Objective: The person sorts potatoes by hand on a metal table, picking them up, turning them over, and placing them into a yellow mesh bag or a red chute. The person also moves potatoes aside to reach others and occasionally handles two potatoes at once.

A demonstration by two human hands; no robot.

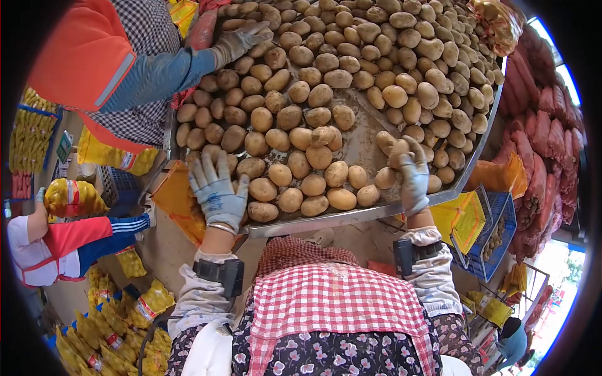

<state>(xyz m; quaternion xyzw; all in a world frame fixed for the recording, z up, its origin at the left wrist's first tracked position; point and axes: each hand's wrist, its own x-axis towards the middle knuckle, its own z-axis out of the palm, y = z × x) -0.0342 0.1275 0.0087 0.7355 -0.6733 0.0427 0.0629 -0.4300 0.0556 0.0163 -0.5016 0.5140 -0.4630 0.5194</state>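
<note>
My left hand (219, 193), in a dirty white-and-blue glove, lies with fingers spread at the front left edge of a metal sorting table (351, 216). Its fingertips touch potatoes there, and one potato (263, 189) sits just right of the thumb. On the right, my right hand (414, 178), gloved the same way, has its fingers curled around a potato (397, 152). A loose potato (385, 178) lies left of that wrist. Potatoes (401, 50) cover most of the table, heaped thickest toward the back and right.
A co-worker's gloved hand (241, 42) rests on potatoes at the back left. An orange mesh bag (179, 203) hangs by the left corner. A blue crate (495, 235) stands at the right, near stacked red sacks (539, 169). Filled yellow bags (113, 338) stand on the floor at left.
</note>
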